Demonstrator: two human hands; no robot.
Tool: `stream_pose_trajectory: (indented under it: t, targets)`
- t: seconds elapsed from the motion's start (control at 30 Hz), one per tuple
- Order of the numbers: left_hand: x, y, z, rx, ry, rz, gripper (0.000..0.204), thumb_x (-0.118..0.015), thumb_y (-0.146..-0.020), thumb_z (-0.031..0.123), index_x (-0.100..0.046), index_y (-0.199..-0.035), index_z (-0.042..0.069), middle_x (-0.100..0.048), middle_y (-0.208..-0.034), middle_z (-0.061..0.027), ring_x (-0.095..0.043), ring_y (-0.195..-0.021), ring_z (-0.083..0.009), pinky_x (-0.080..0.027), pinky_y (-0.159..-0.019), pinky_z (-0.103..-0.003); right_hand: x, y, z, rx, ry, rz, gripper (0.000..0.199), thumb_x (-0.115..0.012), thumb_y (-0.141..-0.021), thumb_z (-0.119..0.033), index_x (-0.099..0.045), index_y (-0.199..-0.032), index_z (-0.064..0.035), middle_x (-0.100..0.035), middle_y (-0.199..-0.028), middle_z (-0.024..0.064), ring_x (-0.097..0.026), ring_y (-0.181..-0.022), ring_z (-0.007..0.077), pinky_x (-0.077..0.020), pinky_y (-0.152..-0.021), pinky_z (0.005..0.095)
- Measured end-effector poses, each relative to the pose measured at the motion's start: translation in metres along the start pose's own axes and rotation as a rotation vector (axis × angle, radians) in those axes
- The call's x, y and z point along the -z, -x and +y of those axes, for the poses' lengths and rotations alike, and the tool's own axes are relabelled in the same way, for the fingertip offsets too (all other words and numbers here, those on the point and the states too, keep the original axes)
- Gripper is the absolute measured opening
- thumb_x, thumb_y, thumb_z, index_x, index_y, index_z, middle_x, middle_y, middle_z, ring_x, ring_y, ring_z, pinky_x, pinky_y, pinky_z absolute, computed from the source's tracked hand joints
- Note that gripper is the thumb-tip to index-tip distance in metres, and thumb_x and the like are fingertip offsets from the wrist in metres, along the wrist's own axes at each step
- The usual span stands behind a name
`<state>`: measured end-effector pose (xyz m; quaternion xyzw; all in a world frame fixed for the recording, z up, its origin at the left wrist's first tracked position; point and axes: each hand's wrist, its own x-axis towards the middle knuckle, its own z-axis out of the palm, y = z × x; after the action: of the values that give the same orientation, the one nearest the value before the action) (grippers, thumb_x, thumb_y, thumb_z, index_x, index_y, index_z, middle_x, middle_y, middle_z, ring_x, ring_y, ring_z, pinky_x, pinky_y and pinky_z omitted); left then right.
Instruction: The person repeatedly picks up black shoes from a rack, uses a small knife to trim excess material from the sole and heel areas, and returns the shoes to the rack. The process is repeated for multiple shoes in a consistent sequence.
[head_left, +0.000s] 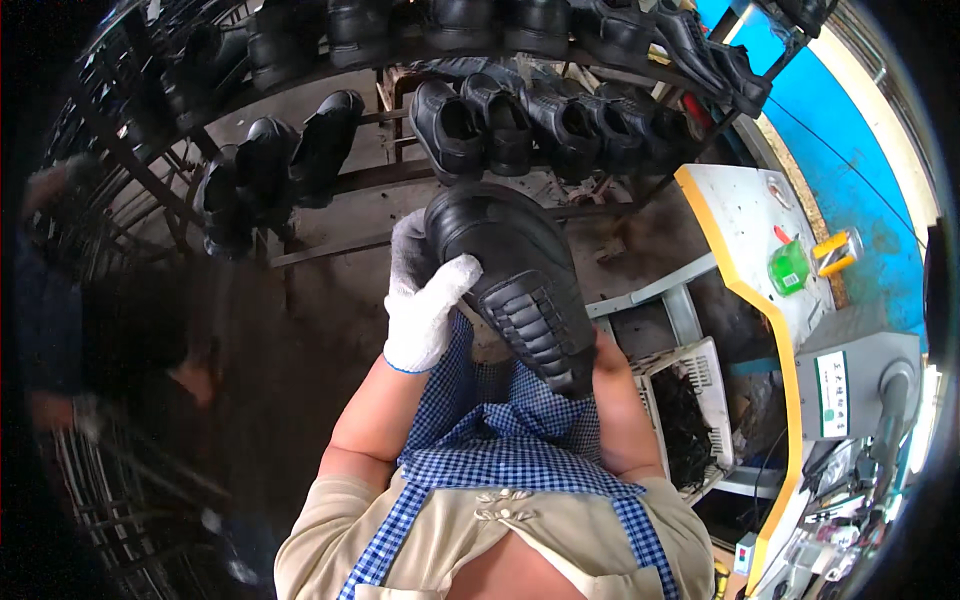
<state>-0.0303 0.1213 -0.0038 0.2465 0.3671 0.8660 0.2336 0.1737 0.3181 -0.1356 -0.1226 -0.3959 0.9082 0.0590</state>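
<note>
A black leather shoe [513, 270] with a ribbed, stitched front is held up before my apron, its rounded toe pointing away and to the left. My left hand [425, 300], in a white knitted glove with a greyish palm side, closes around the toe end, thumb on the upper. My bare right hand [607, 358] is at the narrow near end of the same shoe, which covers its fingers. The shoe's underside and opening are out of sight.
Dark metal racks [370, 180] carry several black shoes [447, 130] ahead. At right stands a yellow-edged white workbench [745, 215] with a green container [789, 268], a yellow-banded roll [838, 252] and a grey machine [860, 390]. Beneath is a white crate [712, 400]. A blurred person [50, 300] is at far left.
</note>
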Motion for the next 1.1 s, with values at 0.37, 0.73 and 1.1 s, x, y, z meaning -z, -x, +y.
stream_pose_trajectory:
  t: [0.37,0.73,1.1]
  targets:
    - [0.016,0.029,0.014,0.173,-0.379,-0.322,0.063,-0.085,-0.074,0.014,-0.056,-0.128,-0.001,-0.064,-0.119,-0.0128,-0.062,-0.109,-0.0212,-0.049,-0.099,-0.035,-0.156,0.000,-0.109,0.916,1.263,-0.216,0.036,-0.076,-0.071,0.009,-0.073,-0.106,-0.0025,-0.066,-0.084,0.0064,-0.068,-0.070,0.0138,-0.0543,-0.062,0.0251]
    - [0.021,0.036,0.016,0.147,-0.698,-0.602,0.064,-0.085,-0.074,0.037,-0.063,-0.119,-0.003,-0.067,-0.112,-0.0168,-0.066,-0.105,-0.0263,-0.051,-0.094,-0.037,-0.208,0.017,-0.133,0.703,2.093,-0.588,0.007,-0.062,-0.079,-0.012,-0.058,-0.081,-0.0069,-0.052,-0.078,0.0054,-0.062,-0.062,0.0208,-0.0514,-0.053,0.0349]
    - [0.028,0.053,-0.001,0.192,-0.678,-0.666,0.062,-0.080,-0.077,0.045,-0.064,-0.117,0.000,-0.068,-0.109,-0.0166,-0.066,-0.103,-0.0299,-0.050,-0.091,-0.037,-0.196,0.016,-0.107,0.454,2.050,-0.590,0.026,-0.075,-0.063,-0.012,-0.054,-0.076,-0.0061,-0.052,-0.079,0.0084,-0.061,-0.061,0.0268,-0.0487,-0.054,0.0378]
